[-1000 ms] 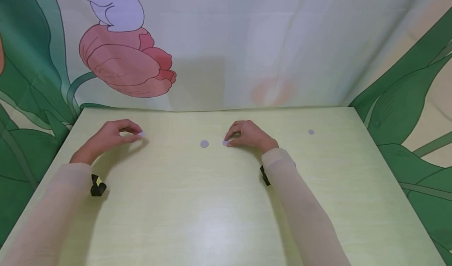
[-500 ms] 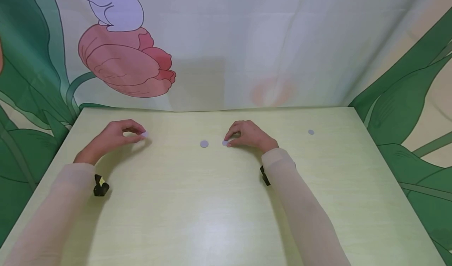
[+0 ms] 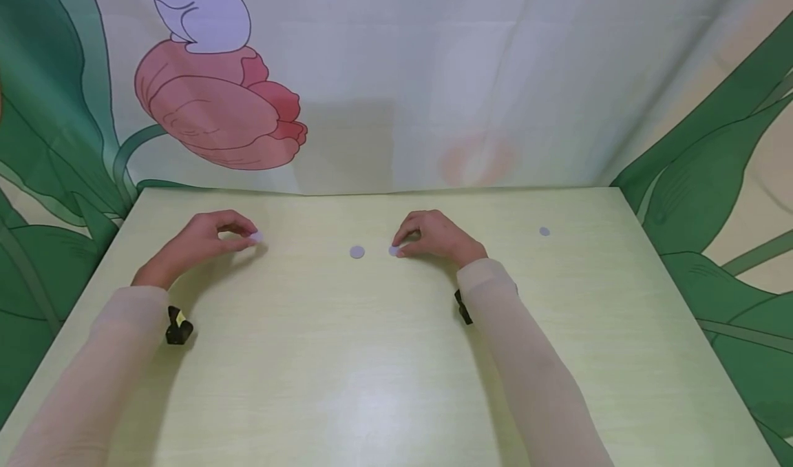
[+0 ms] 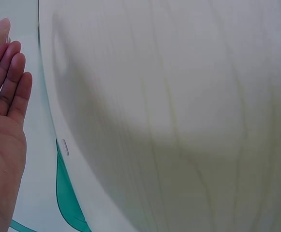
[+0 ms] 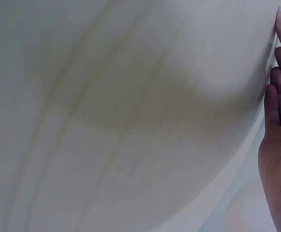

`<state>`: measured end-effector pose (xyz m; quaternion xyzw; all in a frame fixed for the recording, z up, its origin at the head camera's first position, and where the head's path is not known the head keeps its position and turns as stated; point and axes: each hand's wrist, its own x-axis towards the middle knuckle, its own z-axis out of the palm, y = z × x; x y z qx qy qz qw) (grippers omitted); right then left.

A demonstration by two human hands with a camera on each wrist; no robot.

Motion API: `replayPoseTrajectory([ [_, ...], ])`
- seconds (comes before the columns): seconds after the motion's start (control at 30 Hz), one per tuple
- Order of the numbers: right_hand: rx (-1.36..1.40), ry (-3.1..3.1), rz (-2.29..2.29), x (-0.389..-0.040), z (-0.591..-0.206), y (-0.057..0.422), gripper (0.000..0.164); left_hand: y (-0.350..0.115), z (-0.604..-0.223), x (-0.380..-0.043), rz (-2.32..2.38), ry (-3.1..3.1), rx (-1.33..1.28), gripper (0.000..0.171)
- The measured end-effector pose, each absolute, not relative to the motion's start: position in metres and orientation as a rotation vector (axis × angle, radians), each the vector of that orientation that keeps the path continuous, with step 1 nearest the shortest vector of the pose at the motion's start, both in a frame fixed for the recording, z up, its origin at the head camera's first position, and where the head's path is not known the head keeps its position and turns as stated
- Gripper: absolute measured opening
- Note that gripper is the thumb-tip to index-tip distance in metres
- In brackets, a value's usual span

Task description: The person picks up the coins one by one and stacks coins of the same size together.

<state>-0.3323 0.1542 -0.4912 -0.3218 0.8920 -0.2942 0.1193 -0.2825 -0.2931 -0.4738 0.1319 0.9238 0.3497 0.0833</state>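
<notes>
My left hand (image 3: 207, 240) pinches a small pale lilac disc (image 3: 257, 236) between thumb and fingertips over the far left of the table, its shadow falling just beside it. In the left wrist view the disc (image 4: 7, 38) shows as a thin edge between the fingertips. To the right of centre, the thumb and fingertips of my right hand (image 3: 438, 236) pinch another pale disc (image 3: 393, 251) low at the tabletop, partly covered by the fingers. A third disc (image 3: 357, 252) lies flat on the table a short way left of it.
Another small disc (image 3: 544, 231) lies farther right on the pale wood-grain table (image 3: 372, 357). A printed curtain (image 3: 347, 74) hangs along the table's back edge, and leaf-patterned cloth flanks both sides. Dark wrist devices (image 3: 179, 326) sit under the sleeves.
My left hand has shifted slightly to the right with its disc, mostly in the first half second. The right hand and the discs on the table have stayed in place.
</notes>
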Motion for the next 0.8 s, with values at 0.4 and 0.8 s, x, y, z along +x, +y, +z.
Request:
replayPoseTrajectory([
  [0.4, -0.924, 2.595, -0.876, -0.331, -0.490, 0.153, 0.014, -0.288, -0.475, -0.282, 1.069, 2.751, 0.394, 0.029],
  [0.8, -0.962, 2.590, -0.864, -0.333, -0.490, 0.156, 0.016, -0.278, -0.471, -0.286, 1.041, 2.750, 0.493, 0.032],
])
